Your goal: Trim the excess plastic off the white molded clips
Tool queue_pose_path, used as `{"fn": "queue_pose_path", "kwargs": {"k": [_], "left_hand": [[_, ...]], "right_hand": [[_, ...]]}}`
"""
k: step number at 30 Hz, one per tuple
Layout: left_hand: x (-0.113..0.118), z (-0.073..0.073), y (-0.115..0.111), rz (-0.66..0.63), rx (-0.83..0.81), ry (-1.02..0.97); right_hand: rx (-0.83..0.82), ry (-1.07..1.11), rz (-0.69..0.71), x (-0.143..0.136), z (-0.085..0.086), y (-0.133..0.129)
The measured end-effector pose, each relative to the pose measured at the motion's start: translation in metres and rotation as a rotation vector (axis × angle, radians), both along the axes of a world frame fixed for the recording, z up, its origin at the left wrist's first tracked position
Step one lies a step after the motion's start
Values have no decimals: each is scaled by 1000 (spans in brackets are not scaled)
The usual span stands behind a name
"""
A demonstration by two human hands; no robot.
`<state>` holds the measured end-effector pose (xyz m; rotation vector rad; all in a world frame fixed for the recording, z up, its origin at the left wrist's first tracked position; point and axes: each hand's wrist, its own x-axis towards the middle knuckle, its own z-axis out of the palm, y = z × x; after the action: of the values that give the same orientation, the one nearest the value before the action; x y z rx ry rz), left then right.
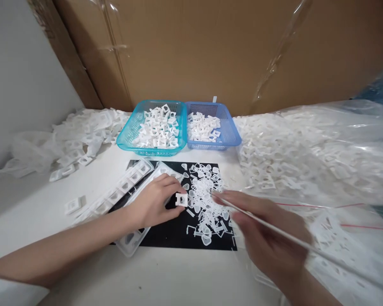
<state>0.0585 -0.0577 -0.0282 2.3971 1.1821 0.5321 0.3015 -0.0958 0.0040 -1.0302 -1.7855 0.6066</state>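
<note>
My left hand (pixel 158 199) pinches a small white square plastic part (pixel 181 199) with an opening in its middle. To its right, my right hand (pixel 271 238) is closed round a long thin pale rod (pixel 306 244), whose tip is hidden at the fingertips. A gap separates the rod from the part. Beneath the hands lies a black mat (pixel 169 236), with a heap of small thin white plastic pieces (pixel 207 191) on its right side. Two long white trays (pixel 115 195) with pockets lie at a slant on the left, one partly under my left hand.
Behind the mat stand a teal basket (pixel 123 138) and a blue basket (pixel 232 136), both holding white parts. Clear plastic bags (pixel 306 148) of white parts fill the right side. More white parts (pixel 89 131) lie at left, before a cardboard wall (pixel 191 51).
</note>
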Motion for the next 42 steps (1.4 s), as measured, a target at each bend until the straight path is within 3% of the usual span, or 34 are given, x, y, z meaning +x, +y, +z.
{"fn": "queue_pose_path", "kwargs": {"k": [4, 7, 10, 13, 15, 20, 31, 42], "left_hand": [[5, -4, -5, 60, -119, -251], [3, -6, -3, 31, -263, -298], [-7, -5, 6, -69, -382, -307], [-18, 0, 16, -261, -567, -310], [-23, 3, 21, -346, -656, -325], [-24, 9, 26, -400, -739, -318], [-22, 11, 24, -388, -792, -315], [-23, 7, 23, -363, -872, -370]], "right_hand": [[-60, -65, 298, -22, -15, 28], [-91, -90, 389, -22, -24, 32], [-102, -117, 475, -18, -26, 32], [-92, -168, 539, -18, -24, 32], [-100, -200, 564, -20, -22, 31], [-240, -184, 596, -21, -18, 28], [-398, -3, 657, -24, -20, 28], [-294, -66, 665, -28, -21, 28]]}}
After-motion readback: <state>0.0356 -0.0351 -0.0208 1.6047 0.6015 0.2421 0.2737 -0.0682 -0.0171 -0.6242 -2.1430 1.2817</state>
